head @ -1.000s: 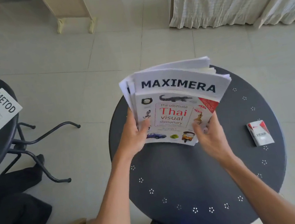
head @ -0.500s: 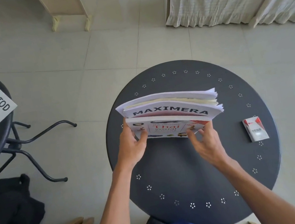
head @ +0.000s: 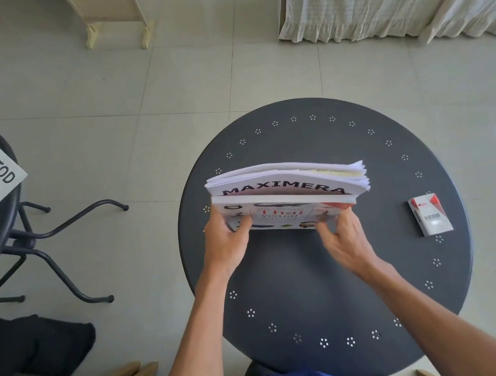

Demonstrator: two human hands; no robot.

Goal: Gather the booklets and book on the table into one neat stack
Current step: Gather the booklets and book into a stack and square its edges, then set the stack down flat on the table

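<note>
The left hand (head: 228,243) is closed on the near left corner of the stack, thumb on the cover of the book (head: 281,216) and fingers out of sight beneath it; the right hand (head: 345,237) pinches the near right corner in the same way, fingertips curled under the edge. Between them the whole pile is gathered: the Thai visual dictionary lies on top nearest the person, and behind it the MAXIMERA booklet (head: 282,187) and the other white booklets fan out, their far edges splayed and curling at the right. The pile is tilted, near edge raised by the hands, far side low over the middle of the round dark table (head: 339,287); whether that far side already touches the table cannot be told. The step in hand looks like laying the pile flat, and doing it well probably means lowering the near edge slowly with both hands level, so the loose booklets do not slide out from under the heavier book. Once it is down, squaring the splayed right edge with flat palms on both sides would make the stack neat. The fingers underneath should come out sideways, not forwards, or they may drag the bottom sheets. The cigarette pack (head: 430,214) sits well apart to the right and should not interfere.
</note>
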